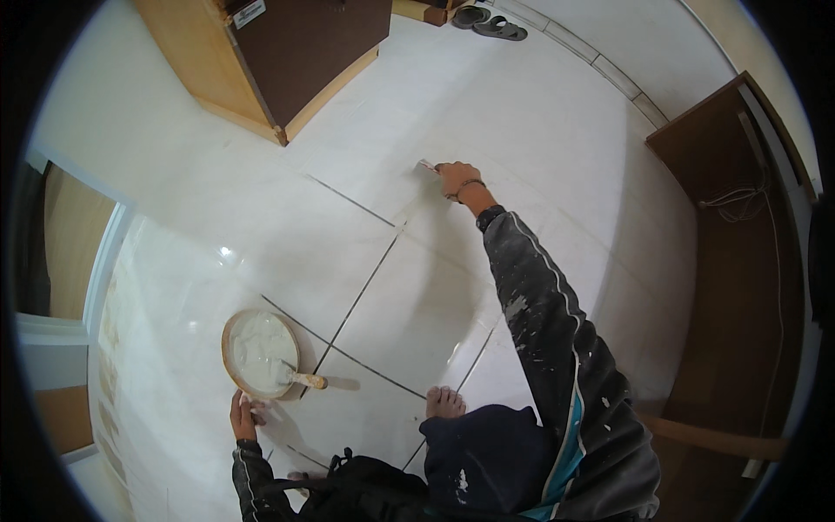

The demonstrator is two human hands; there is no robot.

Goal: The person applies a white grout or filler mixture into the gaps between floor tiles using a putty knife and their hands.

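In the head view, I read the right grip (pixel 459 180) as closed, pinching one scraper (pixel 424 165) by its rear end. The scraper lies just left of the grip, its blade low over the tiled floor (pixel 539 139); contact cannot be confirmed. The arm is stretched forward, probably to extend reach without shifting the foot (pixel 445 402), which is planted nearer the body from the grip. One foot shows clearly.

Left of the right grip and nearer the body is one bowl (pixel 225 344) of white paste (pixel 259 335), resting on the floor. The left grip (pixel 243 418) is at its near edge, perhaps to steady it; I cannot tell whether its fingers are spread or pinching. One putty knife (pixel 310 380) rests in the bowl, handle over the rim on the right grip's side, presumably to keep the handle clean.

Farther out from the right grip: one cabinet (pixel 313 61) ahead-left, two sandals (pixel 500 29) well ahead, and brown furniture (pixel 722 287) to the right, bearing loose cable (pixel 739 198).
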